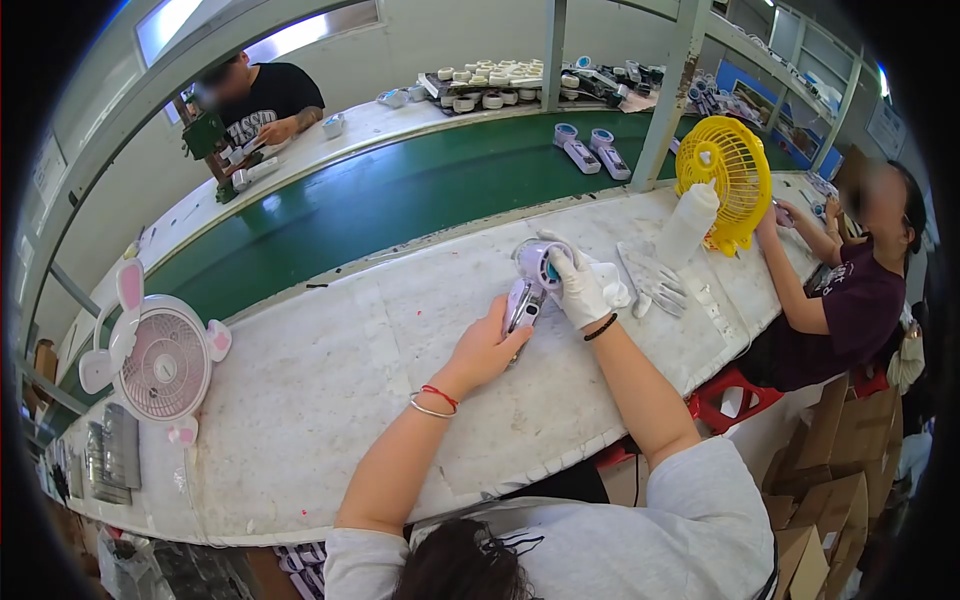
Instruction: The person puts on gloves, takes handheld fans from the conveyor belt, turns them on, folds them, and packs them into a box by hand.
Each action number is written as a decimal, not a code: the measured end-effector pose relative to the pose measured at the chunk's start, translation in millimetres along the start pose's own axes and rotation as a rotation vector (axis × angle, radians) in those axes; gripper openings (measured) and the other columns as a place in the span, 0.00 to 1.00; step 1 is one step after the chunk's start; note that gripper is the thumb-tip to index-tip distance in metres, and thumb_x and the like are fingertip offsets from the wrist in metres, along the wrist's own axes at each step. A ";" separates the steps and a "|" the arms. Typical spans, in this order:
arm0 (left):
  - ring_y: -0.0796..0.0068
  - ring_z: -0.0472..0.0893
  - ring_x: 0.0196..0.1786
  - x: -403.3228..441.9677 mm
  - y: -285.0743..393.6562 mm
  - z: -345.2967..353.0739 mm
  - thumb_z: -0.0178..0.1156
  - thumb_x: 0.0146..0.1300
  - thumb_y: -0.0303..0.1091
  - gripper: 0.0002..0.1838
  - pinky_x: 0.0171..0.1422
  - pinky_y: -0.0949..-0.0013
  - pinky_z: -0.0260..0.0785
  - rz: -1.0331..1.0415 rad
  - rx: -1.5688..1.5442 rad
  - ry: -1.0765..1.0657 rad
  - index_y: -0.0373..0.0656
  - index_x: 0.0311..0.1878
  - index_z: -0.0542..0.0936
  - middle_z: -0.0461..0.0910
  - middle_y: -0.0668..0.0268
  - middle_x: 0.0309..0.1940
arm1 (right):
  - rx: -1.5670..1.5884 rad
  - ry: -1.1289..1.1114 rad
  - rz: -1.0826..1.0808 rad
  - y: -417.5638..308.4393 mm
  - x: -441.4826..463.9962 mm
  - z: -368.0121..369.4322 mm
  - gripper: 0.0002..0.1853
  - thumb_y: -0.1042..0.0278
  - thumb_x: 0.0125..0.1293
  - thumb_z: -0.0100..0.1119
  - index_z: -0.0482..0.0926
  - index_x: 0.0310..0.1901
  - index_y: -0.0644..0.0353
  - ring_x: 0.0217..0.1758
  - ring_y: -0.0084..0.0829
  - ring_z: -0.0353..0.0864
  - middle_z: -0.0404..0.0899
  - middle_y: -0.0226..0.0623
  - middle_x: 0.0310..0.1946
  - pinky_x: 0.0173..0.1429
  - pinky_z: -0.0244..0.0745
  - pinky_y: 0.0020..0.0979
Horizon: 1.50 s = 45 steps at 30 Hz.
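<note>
A small purple handheld fan (530,290) is held up over the worktable in both hands. Bare and wrapped round its handle is my left hand (486,346). My right hand (580,286), in a white glove, grips the round fan head, whose centre shows teal. Just right of the gloved hand lies a crumpled white cloth (613,286). Beyond that, a loose white glove (652,280) rests flat on the table, near a white squeeze bottle (690,222).
A white rabbit-shaped fan (165,360) stands at the left and a yellow fan (722,180) at the right. Two handheld fans (592,150) lie on the green conveyor belt (400,190). A metal post (672,100) rises behind the table. Co-workers sit across the belt and at the right.
</note>
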<state>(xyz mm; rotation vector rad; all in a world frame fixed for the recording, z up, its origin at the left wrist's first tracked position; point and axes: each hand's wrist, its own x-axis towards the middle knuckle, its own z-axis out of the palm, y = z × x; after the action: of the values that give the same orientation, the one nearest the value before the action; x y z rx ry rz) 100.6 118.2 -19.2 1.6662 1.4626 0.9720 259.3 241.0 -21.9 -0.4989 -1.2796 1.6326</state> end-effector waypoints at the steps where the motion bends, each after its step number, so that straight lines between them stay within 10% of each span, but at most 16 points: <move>1: 0.49 0.80 0.36 0.0 -0.1 0.9 0.54 0.65 0.47 0.27 0.40 0.56 0.70 -0.001 0.012 0.009 0.43 0.62 0.63 0.80 0.49 0.33 | 0.039 0.009 0.021 -0.2 0.9 -1.3 0.25 0.59 0.68 0.59 0.69 0.63 0.59 0.57 0.25 0.72 0.73 0.34 0.54 0.61 0.69 0.27; 11: 0.56 0.80 0.38 -6.2 17.8 1.3 0.62 0.52 0.36 0.28 0.36 0.58 0.73 0.208 0.661 0.440 0.45 0.59 0.70 0.78 0.57 0.36 | -0.067 -0.050 -0.054 -0.8 -1.9 -0.8 0.31 0.59 0.63 0.64 0.66 0.65 0.58 0.59 0.28 0.71 0.70 0.37 0.58 0.57 0.72 0.27; 20: 0.60 0.80 0.35 1.8 6.8 -1.9 0.66 0.51 0.39 0.24 0.33 0.62 0.73 0.311 0.648 0.560 0.46 0.52 0.74 0.78 0.60 0.35 | 0.035 0.056 0.014 -4.5 1.4 -3.9 0.25 0.59 0.68 0.55 0.67 0.64 0.62 0.57 0.25 0.73 0.73 0.35 0.55 0.55 0.73 0.26; 23: 0.61 0.82 0.31 -3.1 12.4 -6.0 0.66 0.57 0.42 0.22 0.29 0.63 0.73 0.179 0.456 0.375 0.43 0.51 0.75 0.81 0.60 0.36 | -0.026 -0.018 -0.022 -5.5 -1.3 -2.9 0.28 0.58 0.67 0.57 0.66 0.65 0.62 0.57 0.25 0.72 0.73 0.35 0.55 0.58 0.71 0.26; 29: 0.67 0.83 0.30 6.0 0.4 -23.6 0.51 0.69 0.50 0.25 0.23 0.71 0.72 -0.424 -0.971 -0.131 0.36 0.54 0.74 0.82 0.58 0.41 | -0.217 -0.045 -0.005 -11.9 -2.8 -0.3 0.29 0.54 0.68 0.53 0.66 0.64 0.65 0.51 0.27 0.77 0.77 0.40 0.50 0.55 0.73 0.30; 37: 0.68 0.78 0.27 14.2 -12.6 -33.0 0.49 0.68 0.48 0.25 0.17 0.77 0.59 -0.461 -1.121 0.111 0.34 0.55 0.71 0.79 0.45 0.45 | -0.220 0.282 0.281 -19.4 -3.2 2.8 0.26 0.47 0.66 0.55 0.73 0.56 0.60 0.14 0.24 0.75 0.80 0.37 0.27 0.09 0.60 0.21; 45: 0.69 0.72 0.20 16.8 -17.6 -38.2 0.47 0.68 0.47 0.25 0.16 0.77 0.55 -0.400 -1.196 -0.047 0.34 0.56 0.69 0.79 0.40 0.38 | -0.147 0.193 0.268 -3.4 3.2 -11.0 0.27 0.42 0.67 0.53 0.75 0.53 0.58 0.13 0.24 0.74 0.79 0.35 0.26 0.11 0.59 0.19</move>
<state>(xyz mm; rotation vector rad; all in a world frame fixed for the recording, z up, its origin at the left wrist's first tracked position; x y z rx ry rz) 60.1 138.0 -15.3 0.4972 0.7916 1.1885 267.9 249.3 -22.1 -0.9286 -1.2326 1.6671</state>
